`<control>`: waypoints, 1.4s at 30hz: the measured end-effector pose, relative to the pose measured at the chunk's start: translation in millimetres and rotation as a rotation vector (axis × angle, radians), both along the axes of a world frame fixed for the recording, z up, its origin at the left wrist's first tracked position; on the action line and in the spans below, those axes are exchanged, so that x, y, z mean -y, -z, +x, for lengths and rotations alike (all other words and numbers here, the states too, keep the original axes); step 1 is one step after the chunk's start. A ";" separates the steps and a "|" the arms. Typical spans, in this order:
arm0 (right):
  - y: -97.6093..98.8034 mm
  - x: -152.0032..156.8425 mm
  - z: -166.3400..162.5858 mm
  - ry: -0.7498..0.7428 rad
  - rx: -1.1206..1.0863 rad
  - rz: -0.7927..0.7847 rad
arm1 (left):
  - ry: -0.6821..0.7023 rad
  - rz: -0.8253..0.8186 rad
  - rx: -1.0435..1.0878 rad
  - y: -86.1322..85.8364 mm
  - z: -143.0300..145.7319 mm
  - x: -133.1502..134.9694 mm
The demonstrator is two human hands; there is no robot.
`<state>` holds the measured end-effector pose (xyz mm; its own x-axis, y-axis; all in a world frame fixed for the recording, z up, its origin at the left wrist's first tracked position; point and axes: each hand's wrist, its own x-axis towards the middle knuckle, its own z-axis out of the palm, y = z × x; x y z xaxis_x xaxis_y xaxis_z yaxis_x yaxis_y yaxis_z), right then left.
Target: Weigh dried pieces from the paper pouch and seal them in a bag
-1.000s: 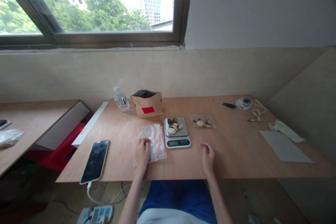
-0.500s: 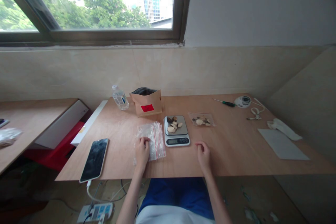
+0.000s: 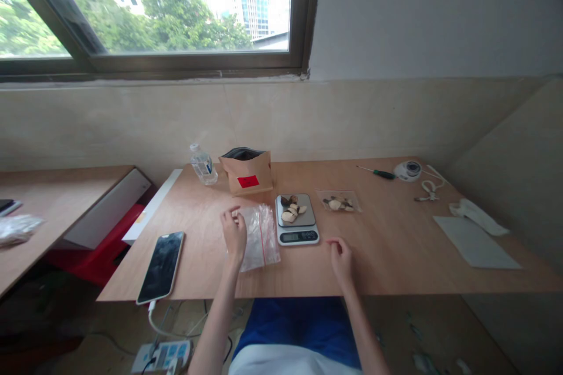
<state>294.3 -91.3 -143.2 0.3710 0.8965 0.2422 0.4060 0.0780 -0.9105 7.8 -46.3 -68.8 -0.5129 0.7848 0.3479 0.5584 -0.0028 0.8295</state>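
My left hand (image 3: 234,235) hangs over the left edge of a flat clear zip bag (image 3: 259,240) with a red strip, its fingers apart and nothing in them. My right hand (image 3: 341,258) rests on the table near its front edge, fingers curled in and holding nothing visible. Between the hands is a kitchen scale (image 3: 281,234), its display too small to read. Pale and dark dried pieces (image 3: 290,214), like mushroom slices, lie on its plate. Right of the scale lies a small clear bag (image 3: 355,202) with similar pieces. Behind the clear zip bag stands an open brown paper pouch (image 3: 259,173).
A water bottle (image 3: 203,165) stands beside the pouch. On the left lies a phone (image 3: 160,266) with a cable plugged in. At the right are a screwdriver (image 3: 383,174), a white dome camera (image 3: 409,170), a white cloth (image 3: 477,217) and a grey sheet (image 3: 477,243).
My left hand has moved up and away from the middle of the clear zip bag, and its fingers have spread. My right hand has stayed in place.
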 end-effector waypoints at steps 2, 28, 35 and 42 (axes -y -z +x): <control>-0.6 -0.1 0.0 0.000 -0.001 0.002 | -0.106 0.163 0.000 -42.7 -4.9 -29.6; -161.7 -30.6 -169.7 -0.594 0.622 0.341 | 0.148 -0.163 -0.387 -96.3 -19.2 -16.1; -138.7 -33.9 -169.2 -0.562 0.814 0.067 | 0.106 -0.178 -0.374 -88.2 -18.4 -7.5; -129.9 -90.6 -199.7 -0.474 0.717 -0.090 | 0.147 -0.222 -0.364 -80.4 -5.4 4.1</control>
<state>94.6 -0.7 -13.3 -0.2624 0.9450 0.1955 0.8279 0.3245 -0.4574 2.4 -50.5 11.7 -0.2660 0.9162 0.2997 0.8209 0.0523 0.5687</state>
